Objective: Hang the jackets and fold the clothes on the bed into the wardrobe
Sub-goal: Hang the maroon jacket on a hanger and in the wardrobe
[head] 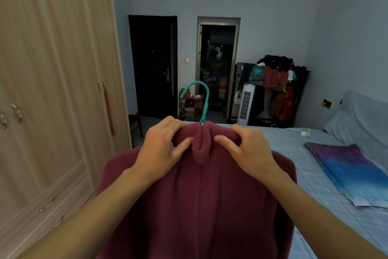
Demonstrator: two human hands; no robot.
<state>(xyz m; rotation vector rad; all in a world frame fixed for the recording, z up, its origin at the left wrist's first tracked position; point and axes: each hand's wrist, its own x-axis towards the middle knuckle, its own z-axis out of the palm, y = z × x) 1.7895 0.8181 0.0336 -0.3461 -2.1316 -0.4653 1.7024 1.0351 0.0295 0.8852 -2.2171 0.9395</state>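
A maroon fleece jacket (199, 200) hangs on a teal hanger (204, 99), whose hook rises above the collar. My left hand (161, 149) grips the collar on its left side, thumb on the front. My right hand (247, 149) pinches the collar on its right side. The jacket is held up in front of me, between the wardrobe (52, 90) on the left and the bed (315, 174) on the right. The wardrobe doors are shut. The hanger's shoulders are hidden inside the jacket.
A folded blue and purple cloth (348, 172) lies on the bed. At the far wall stand a clothes rack (275, 86) loaded with garments, a white tower fan (245, 104), a small shelf (191, 105), a dark door (154, 65) and an open doorway (217, 65). A wooden chair (135, 122) sits by the wardrobe.
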